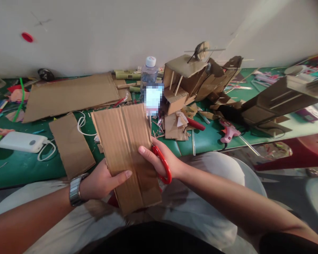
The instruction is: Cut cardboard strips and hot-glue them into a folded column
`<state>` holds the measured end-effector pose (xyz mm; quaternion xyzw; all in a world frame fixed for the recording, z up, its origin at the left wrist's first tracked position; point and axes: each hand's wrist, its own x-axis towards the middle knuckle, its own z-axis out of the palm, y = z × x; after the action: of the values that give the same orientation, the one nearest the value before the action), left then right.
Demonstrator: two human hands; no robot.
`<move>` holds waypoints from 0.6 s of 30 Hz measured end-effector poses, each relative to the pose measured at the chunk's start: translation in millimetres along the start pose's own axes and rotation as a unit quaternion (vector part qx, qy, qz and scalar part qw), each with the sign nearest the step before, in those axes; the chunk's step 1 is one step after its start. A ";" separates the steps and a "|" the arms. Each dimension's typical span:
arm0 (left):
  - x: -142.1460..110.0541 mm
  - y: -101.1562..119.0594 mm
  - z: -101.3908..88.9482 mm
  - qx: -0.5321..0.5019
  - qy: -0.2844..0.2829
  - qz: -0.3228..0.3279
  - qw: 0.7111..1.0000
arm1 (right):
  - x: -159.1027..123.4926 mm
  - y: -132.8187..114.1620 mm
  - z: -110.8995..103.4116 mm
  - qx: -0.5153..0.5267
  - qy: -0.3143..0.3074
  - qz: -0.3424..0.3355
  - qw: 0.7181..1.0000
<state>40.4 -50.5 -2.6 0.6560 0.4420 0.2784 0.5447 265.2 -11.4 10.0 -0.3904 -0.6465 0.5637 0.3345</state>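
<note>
Our left hand (100,181) pinches the left edge of the corrugated cardboard panel (127,148) above our lap (198,215), the panel's long axis pointing away from us. Our right hand (172,160), gripping red-handled scissors (166,165), thumbs the opposite side.

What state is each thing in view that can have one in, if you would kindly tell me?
Left hand: gripping
Right hand: gripping
Held cardboard: tilted, between both hands
Red-handled scissors: at the right hand, blade opening unclear
Bottle: upright, capped
Phone-like screen: lit, content blurred
White power bank: cable plugged in
Pink glue gun: clear stick protruding, heat unknown
</note>
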 end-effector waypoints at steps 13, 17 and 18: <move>4.2 4.5 -21.2 0.004 0.105 -0.038 0.994 | -4.5 0.6 1.7 -0.094 -0.022 0.053 0.994; 3.9 2.6 -17.5 0.026 0.108 -0.026 0.994 | -3.1 3.2 4.7 -0.098 -0.008 0.056 0.994; 3.6 2.3 -16.9 0.033 0.110 -0.024 0.993 | -3.0 4.5 5.5 -0.099 -0.004 0.054 0.994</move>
<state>28.3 -39.5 3.5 0.6280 0.5237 0.3207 0.4780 262.4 -16.3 4.7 -0.4530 -0.6785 0.5161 0.2608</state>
